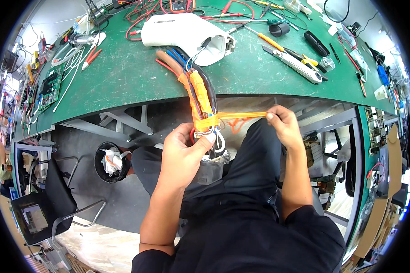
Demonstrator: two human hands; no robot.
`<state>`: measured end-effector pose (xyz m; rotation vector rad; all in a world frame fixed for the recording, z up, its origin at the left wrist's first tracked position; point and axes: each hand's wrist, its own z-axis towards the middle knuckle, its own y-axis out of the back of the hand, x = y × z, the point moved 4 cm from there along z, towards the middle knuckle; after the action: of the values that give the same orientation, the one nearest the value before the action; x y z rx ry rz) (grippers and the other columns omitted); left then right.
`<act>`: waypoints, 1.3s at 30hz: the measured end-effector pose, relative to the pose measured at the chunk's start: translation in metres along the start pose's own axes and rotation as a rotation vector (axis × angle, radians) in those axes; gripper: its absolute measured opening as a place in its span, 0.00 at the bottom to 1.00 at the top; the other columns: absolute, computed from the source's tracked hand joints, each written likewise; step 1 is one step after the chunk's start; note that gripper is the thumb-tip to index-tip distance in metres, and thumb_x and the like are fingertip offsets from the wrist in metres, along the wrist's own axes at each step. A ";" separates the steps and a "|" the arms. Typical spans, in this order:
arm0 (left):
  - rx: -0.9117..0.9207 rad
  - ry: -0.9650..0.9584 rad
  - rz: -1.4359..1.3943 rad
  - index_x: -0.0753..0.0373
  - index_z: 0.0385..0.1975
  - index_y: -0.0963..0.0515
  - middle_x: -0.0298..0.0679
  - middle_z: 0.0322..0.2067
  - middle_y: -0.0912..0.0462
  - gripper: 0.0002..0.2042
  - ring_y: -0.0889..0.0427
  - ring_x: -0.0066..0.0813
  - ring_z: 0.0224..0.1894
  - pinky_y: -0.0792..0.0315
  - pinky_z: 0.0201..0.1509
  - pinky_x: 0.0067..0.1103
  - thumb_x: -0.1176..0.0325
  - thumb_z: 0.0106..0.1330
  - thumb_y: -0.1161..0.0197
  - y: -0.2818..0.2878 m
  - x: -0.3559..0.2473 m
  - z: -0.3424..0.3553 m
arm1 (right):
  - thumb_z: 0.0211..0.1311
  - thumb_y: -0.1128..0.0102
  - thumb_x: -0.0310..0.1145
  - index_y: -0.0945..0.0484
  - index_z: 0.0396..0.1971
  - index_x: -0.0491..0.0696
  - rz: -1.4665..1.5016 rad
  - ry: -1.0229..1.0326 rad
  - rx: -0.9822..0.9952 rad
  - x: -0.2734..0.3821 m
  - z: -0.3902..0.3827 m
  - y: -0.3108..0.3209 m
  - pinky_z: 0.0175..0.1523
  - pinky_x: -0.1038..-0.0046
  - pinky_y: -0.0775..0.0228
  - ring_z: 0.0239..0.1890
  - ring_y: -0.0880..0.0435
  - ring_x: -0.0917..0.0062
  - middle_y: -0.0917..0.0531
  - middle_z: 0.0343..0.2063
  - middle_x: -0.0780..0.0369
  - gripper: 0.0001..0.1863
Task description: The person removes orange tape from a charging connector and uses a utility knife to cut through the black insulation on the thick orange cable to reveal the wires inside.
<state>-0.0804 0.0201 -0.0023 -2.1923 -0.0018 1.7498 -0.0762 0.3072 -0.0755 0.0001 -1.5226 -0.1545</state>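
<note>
My left hand (pixel 183 157) grips a bundle of wires (pixel 200 98) wound in orange tape, just below the edge of the green bench. The bundle runs up onto the bench into a white plastic housing (pixel 182 32). My right hand (pixel 283 123) pinches the end of an orange tape strip (pixel 241 115) and holds it stretched out sideways from the bundle. White and black wire ends stick out beside my left thumb.
The green bench (pixel 123 77) carries a utility knife (pixel 296 63), screwdrivers, red test leads, a black tape roll (pixel 279 29) and a circuit board (pixel 49 86) at the left. Under the bench stand a bin (pixel 111 161) and a black chair (pixel 45 200).
</note>
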 end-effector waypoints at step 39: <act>-0.118 -0.020 0.193 0.67 0.41 0.22 0.32 0.33 0.19 0.10 0.24 0.18 0.36 0.31 0.40 0.20 0.70 0.63 0.37 -0.017 -0.001 0.000 | 0.56 0.37 0.36 0.13 0.38 0.53 -0.997 1.497 1.229 0.241 -0.162 -0.437 0.39 0.60 0.21 0.39 0.15 0.67 0.14 0.38 0.63 0.11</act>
<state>-0.0769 0.0358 0.0033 -2.3268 0.1082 1.9195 0.0508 -0.1652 0.1142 1.5060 0.1875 0.0432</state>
